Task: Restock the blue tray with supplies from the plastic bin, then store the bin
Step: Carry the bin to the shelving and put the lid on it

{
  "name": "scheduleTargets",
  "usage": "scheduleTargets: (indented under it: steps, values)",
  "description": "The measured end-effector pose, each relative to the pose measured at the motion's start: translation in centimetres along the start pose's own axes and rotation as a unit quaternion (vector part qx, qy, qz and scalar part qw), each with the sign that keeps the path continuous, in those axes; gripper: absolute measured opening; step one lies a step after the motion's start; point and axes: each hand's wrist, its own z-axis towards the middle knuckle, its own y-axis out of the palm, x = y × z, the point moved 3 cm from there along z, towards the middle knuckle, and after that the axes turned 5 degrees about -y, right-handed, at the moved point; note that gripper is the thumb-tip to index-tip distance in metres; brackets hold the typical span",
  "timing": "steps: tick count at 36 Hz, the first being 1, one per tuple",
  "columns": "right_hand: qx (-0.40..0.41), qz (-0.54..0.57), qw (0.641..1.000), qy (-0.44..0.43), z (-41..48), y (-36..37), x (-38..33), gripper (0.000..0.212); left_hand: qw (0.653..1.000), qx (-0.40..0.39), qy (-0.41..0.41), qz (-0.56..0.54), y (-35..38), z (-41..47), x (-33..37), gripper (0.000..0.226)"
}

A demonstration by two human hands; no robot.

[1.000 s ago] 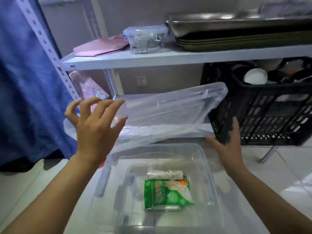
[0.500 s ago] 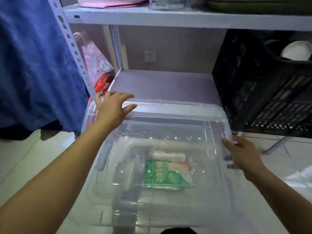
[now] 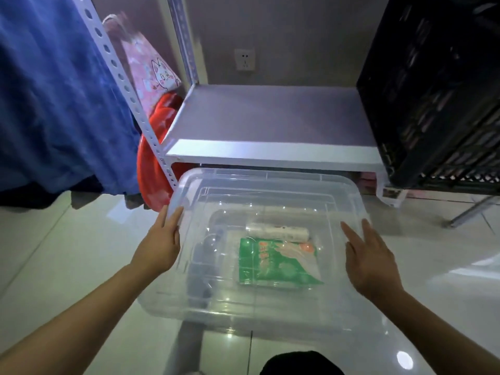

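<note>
Left hand [image 3: 159, 244] lay straight-fingered against the left rim of the plastic bin [image 3: 270, 315], clasping nothing. Right hand [image 3: 370, 258] pressed flat, fingers spread, on the lid [image 3: 270, 190] at the bin's right side. Inside the bin: green packet [image 3: 276, 263], white roll [image 3: 278, 231] just behind. Bin on the floor; shelf [image 3: 270, 123] just beyond it, black crate [image 3: 438, 90] beyond-right.

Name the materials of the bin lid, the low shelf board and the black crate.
Bin lid: clear glossy plastic; the contents show through and light glints off it. Shelf board: smooth matte white, likely painted metal or laminate. Crate: black moulded plastic, going by its open lattice walls.
</note>
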Motion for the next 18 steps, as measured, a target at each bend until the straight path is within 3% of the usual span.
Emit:
scheduleTargets:
  steps: [3,6,8,10,12,15,18]
  values:
    - [0.039,0.021,0.998,-0.041,-2.0,0.2,-0.4,0.050,1.000,0.000,0.016,-0.014,0.2,-1.7,-0.4,0.058]
    - [0.024,0.001,1.000,-0.017,-2.7,0.3,-0.7,0.051,0.999,0.006,0.014,-0.030,0.2,-2.1,-0.8,0.054]
    - [0.043,0.019,0.999,0.003,-2.6,-0.3,-1.6,0.044,0.996,0.000,0.023,-0.090,-0.2,-1.7,-0.9,0.055]
    - [0.069,0.046,0.995,-0.048,-2.4,-0.7,-3.6,0.050,0.981,-0.017,0.005,-0.191,-1.0,-1.1,-1.1,0.065]
    - [0.053,0.054,0.988,-0.132,-2.0,-0.6,-6.4,0.063,0.955,-0.039,-0.094,-0.277,-1.7,-0.6,-1.8,0.074]
    - [-0.011,0.025,0.976,-0.216,-0.8,1.1,-11.1,0.068,0.892,-0.130,-0.288,-0.322,-1.7,-0.3,-4.0,0.092]
    - [-0.054,-0.023,0.969,-0.238,0.1,4.1,-14.5,0.072,0.814,-0.212,-0.360,-0.405,-1.5,-0.1,-6.0,0.101]
